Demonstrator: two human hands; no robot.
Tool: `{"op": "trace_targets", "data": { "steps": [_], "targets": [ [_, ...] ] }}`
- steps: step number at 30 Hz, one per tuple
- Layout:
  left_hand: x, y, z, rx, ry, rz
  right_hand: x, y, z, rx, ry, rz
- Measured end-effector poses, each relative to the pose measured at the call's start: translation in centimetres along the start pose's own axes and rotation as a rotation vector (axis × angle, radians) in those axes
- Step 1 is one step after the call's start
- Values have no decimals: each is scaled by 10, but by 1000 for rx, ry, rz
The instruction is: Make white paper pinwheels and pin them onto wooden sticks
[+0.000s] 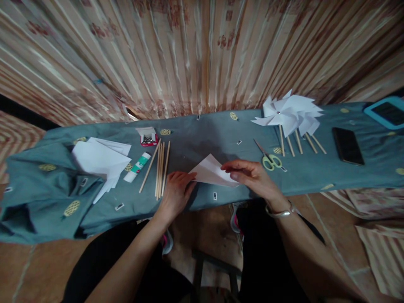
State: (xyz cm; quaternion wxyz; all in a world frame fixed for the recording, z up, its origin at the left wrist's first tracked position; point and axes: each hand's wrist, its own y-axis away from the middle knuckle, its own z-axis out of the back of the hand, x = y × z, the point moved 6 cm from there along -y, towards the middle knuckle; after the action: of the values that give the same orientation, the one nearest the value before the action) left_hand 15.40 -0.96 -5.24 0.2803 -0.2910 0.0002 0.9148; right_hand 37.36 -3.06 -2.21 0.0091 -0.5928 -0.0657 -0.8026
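A white sheet of paper [211, 171], folded to roughly a triangle, lies at the middle of the cloth-covered table with its peak pointing away from me. My left hand [178, 189] pinches its left corner between thumb and fingers. Over the right side of the paper is my right hand [249, 174], fingers curved and thumb apart from them, nothing visibly gripped. Green-handled scissors [271, 161] rest just beyond my right hand. Several wooden sticks [160, 168] lie side by side to the left of my left hand.
Farther left are a glue stick [137, 167], a small red box of metal pins [148, 138] and a stack of white paper [97, 158]. Several paper pinwheels [292, 112] on sticks lie at the back right, near a black phone [347, 146] and a blue-framed device [386, 112]. A curtain [202, 54] hangs behind.
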Motion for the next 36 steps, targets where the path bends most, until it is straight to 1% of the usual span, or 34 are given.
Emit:
{"op": "trace_targets", "data": {
  "steps": [4,7,10,12,14,16,18,20,22,24,27,31,36],
  "targets": [
    [0,0,1,9,56,-7,2,9,-7,174,166,1],
    [-1,4,-1,44,122,-47,-7,12,-12,229,278,10],
    [2,6,-1,38,146,-52,-19,12,-15,245,326,-3],
    [7,6,1,10,133,-22,-25,8,-14,200,345,-21],
    [8,4,4,-40,88,-9,-29,3,-12,99,360,-41],
    [2,4,8,-113,8,-42,-30,-2,-10,-13,389,-61],
    [-12,8,9,-172,-85,-123,-29,-6,-9,-112,424,-71],
    [-31,17,0,-145,-140,-240,-29,-7,-10,-188,452,-76],
    [-46,27,-14,-69,-179,-340,-30,-6,-9,-251,480,-84],
    [-54,36,-29,6,-214,-379,-31,-4,-9,-297,526,-86],
    [-51,40,-40,58,-260,-324,-29,-1,-10,-333,616,-26],
    [-42,38,-41,77,-276,-269,-25,0,-14,-339,668,87],
    [-38,38,-44,113,-285,-263,-26,1,-14,-349,671,93]
  ]
}}
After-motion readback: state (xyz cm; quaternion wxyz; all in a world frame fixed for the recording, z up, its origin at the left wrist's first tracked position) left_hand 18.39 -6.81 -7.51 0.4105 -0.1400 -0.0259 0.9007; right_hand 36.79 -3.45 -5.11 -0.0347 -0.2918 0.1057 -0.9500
